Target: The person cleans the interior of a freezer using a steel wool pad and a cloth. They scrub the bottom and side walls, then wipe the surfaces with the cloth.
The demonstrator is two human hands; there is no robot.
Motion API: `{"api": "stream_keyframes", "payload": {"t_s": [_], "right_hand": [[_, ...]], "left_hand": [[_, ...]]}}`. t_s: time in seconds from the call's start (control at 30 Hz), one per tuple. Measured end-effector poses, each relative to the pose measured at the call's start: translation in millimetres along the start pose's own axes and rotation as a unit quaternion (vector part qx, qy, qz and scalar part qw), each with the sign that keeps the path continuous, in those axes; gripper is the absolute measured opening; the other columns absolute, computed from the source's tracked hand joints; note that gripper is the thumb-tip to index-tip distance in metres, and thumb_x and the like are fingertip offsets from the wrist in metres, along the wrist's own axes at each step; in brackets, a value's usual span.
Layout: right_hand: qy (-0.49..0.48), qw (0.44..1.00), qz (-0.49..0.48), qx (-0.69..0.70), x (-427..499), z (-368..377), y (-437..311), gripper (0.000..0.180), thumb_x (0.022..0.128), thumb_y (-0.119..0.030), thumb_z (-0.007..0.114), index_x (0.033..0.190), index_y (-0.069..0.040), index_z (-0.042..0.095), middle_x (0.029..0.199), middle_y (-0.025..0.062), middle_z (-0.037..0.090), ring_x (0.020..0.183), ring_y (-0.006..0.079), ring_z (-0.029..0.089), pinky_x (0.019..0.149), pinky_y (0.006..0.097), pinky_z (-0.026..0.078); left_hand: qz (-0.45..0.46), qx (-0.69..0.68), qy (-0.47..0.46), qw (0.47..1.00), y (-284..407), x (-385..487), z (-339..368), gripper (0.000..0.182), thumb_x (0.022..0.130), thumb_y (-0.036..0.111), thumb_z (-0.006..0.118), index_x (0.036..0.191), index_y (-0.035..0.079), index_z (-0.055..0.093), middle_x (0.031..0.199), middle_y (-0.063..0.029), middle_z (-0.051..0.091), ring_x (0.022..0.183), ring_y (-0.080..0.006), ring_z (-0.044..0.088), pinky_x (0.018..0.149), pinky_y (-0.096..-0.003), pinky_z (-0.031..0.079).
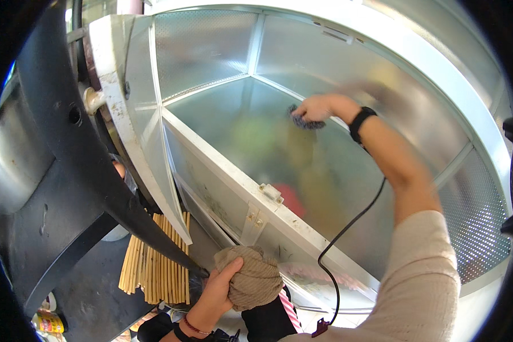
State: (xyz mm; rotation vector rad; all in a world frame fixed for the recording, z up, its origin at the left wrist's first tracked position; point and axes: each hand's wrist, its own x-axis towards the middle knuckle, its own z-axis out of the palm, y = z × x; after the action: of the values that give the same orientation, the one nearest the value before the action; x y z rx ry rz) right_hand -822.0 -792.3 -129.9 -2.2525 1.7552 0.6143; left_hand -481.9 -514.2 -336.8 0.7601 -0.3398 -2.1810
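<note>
My right hand (318, 107) reaches into a white-framed metal cabinet (427, 47) and grips a dark grey scouring pad (310, 124). The pad rests against the cabinet's smooth, dull inner panel (213, 115), near its far edge; the panel mirrors blurred green, yellow and red patches. Lower down, outside the cabinet's front rail (235, 166), my left hand (218, 284) clutches a bunched brown cloth (256, 278). Some of my left fingers are hidden behind the cloth.
A white-framed door (124, 107) with a round knob (93, 101) stands open at left. Wooden sticks (166, 265) lie beneath a curved black bar (111, 179). A black cable (334, 273) hangs near my right arm. A yellow-labelled container (49, 321) sits lower left.
</note>
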Motion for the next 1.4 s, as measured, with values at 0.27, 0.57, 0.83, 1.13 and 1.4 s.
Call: {"api": "stream_keyframes", "payload": {"t_s": [0.27, 0.57, 0.83, 1.13, 1.4], "right_hand": [[-0.064, 0.996, -0.027, -0.062, -40, -4, -22, 0.053, 0.084, -0.01, 0.057, 0.138, -0.012, 0.052, 0.129, 0.0129, 0.061, 0.112, 0.0287, 0.058, 0.096, 0.037, 0.044], [0.012, 0.999, 0.027, -0.041, -10, 0, -16, 0.061, 0.079, -0.002, 0.047, 0.14, -0.009, 0.048, 0.118, 0.0194, 0.064, 0.104, 0.0314, 0.061, 0.089, 0.0384, 0.047], [0.07, 0.974, -0.172, -0.128, -67, 29, -106, 0.053, 0.076, -0.003, 0.053, 0.129, -0.004, 0.055, 0.1, 0.0239, 0.065, 0.098, 0.0389, 0.062, 0.083, 0.0456, 0.049], [0.055, 0.98, -0.118, -0.153, -60, 18, -127, 0.056, 0.078, 0.002, 0.049, 0.134, -0.003, 0.052, 0.108, 0.0233, 0.065, 0.095, 0.0413, 0.061, 0.082, 0.0444, 0.049], [0.114, 0.974, -0.163, -0.112, -32, 27, -93, 0.05, 0.077, -0.001, 0.048, 0.126, -0.005, 0.058, 0.101, 0.0209, 0.067, 0.096, 0.037, 0.063, 0.081, 0.045, 0.049]], "left_hand": [[-0.001, 0.014, -0.021, 1.0, 0, 1, 1, 0.035, 0.095, 0.018, 0.057, 0.125, 0.001, 0.053, 0.122, -0.0127, 0.06, 0.111, -0.0251, 0.06, 0.094, -0.0401, 0.052], [0.021, 0.003, -0.034, 0.999, 7, -9, -1, 0.033, 0.095, 0.017, 0.057, 0.124, 0.0, 0.055, 0.119, -0.0116, 0.061, 0.111, -0.0233, 0.06, 0.094, -0.0379, 0.051], [0.006, 0.026, -0.054, 0.998, 7, -14, 1, 0.035, 0.098, 0.02, 0.052, 0.127, 0.001, 0.053, 0.123, -0.0114, 0.06, 0.114, -0.0224, 0.059, 0.098, -0.0368, 0.049], [0.022, 0.042, -0.072, 0.996, -2, -27, 5, 0.034, 0.097, 0.021, 0.053, 0.125, 0.002, 0.054, 0.122, -0.0103, 0.061, 0.113, -0.0221, 0.06, 0.097, -0.0366, 0.048], [0.027, 0.034, -0.077, 0.996, 3, -26, -2, 0.033, 0.096, 0.019, 0.055, 0.124, 0.002, 0.054, 0.121, -0.0106, 0.061, 0.112, -0.0226, 0.06, 0.096, -0.0371, 0.049]]}}
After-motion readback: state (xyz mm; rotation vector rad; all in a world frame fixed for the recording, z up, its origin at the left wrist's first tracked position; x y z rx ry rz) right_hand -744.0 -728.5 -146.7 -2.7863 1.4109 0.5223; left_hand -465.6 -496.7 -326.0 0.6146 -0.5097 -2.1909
